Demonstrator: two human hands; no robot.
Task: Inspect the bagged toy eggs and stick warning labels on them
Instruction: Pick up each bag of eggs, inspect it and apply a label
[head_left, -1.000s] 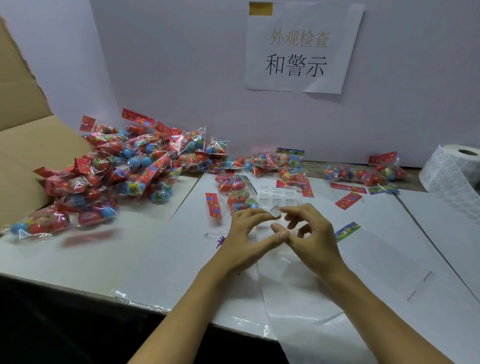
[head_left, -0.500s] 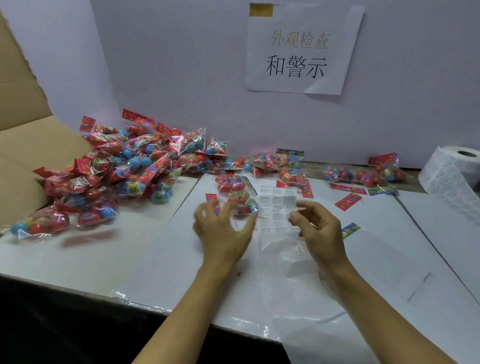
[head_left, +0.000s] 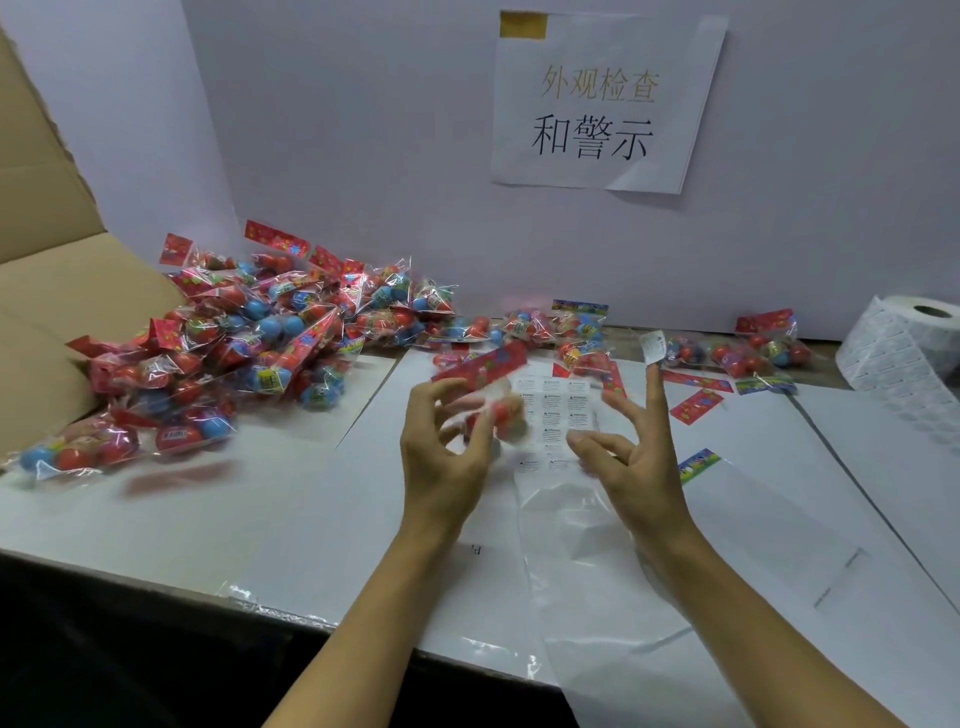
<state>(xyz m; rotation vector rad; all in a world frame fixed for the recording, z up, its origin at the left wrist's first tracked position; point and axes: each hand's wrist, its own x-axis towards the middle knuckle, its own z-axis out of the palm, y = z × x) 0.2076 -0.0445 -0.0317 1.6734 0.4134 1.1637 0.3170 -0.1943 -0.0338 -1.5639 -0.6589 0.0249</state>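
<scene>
Head view: tabletop (head_left: 218, 519) spreads under both hands, with the pile (head_left: 249, 343) of bagged eggs off to the left of the left hand (head_left: 441, 467) and the roll (head_left: 904, 353) far right of the right hand (head_left: 639, 467). Sheet (head_left: 556, 415) lies between the two grips. Left grip is clamped on a bag (head_left: 488, 395), blurred, lifted above the sheet. Right grip is apart, fingers spread, a label (head_left: 653, 347) stuck to one raised fingertip. Risk, as I judge it: the label could fold on itself or land crooked if the crinkly bag shifts while pressing.
</scene>
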